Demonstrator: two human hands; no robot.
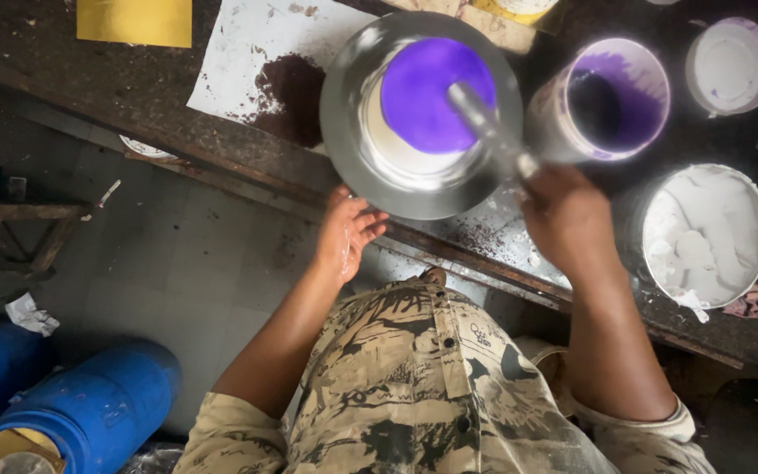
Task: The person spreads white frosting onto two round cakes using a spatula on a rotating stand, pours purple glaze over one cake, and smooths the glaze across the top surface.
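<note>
Now right hand (565,215) grips stirrer (484,123) in purple paint (432,92); left hand (348,233) near bowl (353,140).

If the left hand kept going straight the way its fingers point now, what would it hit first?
Most likely the grey outer rim of the metal mixing pan holding the purple paint. The left hand sits just below that rim, its fingers pointing up and slightly right; depth is unclear, so it may already be touching.

A round white tub (706,233) of white paste stands just right of the right hand (565,213). Beyond that hand stand a purple-stained pot (611,98) and a small white pot (730,66). Blue drums (81,408) stand low, left of the left hand (348,230).
</note>
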